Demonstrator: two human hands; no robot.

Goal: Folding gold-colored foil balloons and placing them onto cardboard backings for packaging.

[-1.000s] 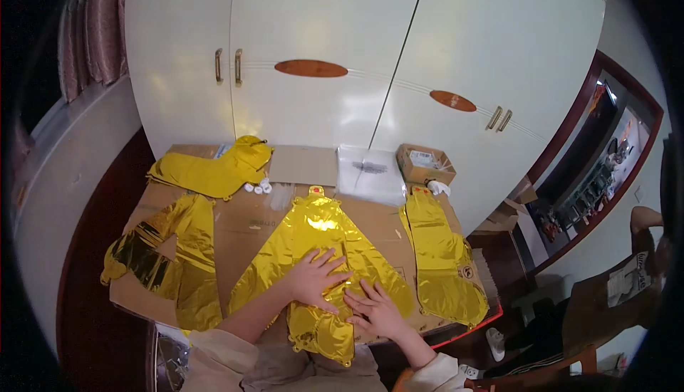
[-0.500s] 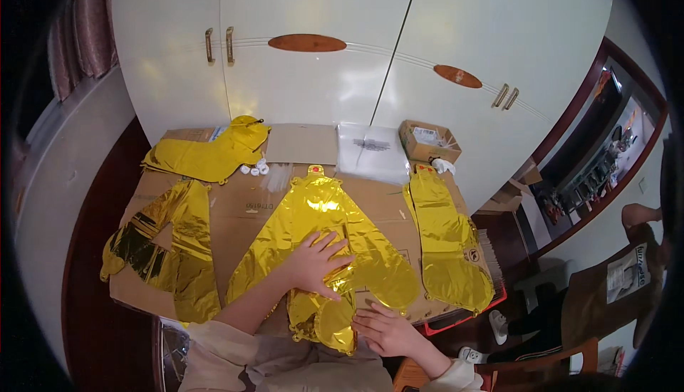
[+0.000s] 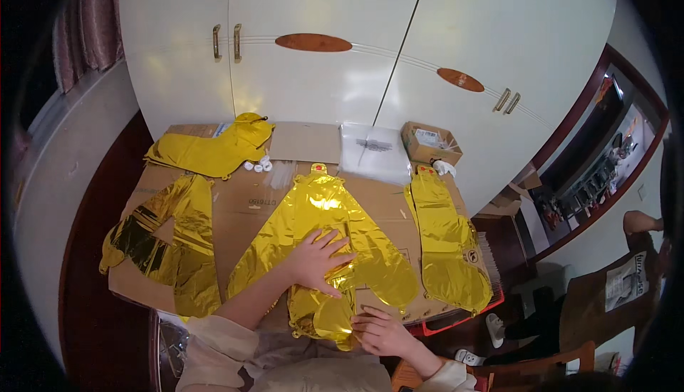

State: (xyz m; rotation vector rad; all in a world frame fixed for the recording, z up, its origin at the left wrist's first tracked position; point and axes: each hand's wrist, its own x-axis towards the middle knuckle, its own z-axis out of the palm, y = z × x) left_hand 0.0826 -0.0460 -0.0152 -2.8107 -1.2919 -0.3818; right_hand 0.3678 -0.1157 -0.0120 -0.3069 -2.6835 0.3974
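A large flat gold foil balloon (image 3: 324, 225), shaped like a wide triangle, lies on brown cardboard (image 3: 246, 200). My left hand (image 3: 317, 260) presses flat on its lower middle, fingers spread. My right hand (image 3: 377, 331) pinches the crumpled lower end of the same foil balloon at the near edge of the cardboard.
More gold foil balloons lie around: one at the left (image 3: 167, 239), one at the back left (image 3: 214, 150), one at the right (image 3: 445, 239). A clear plastic packet (image 3: 374, 151) and a small cardboard box (image 3: 429, 141) sit at the back. White wardrobe doors (image 3: 342, 43) stand behind.
My right hand slid from the foil's middle down to its crumpled near end. My left hand stayed pressed on the foil, and the view shifted a little.
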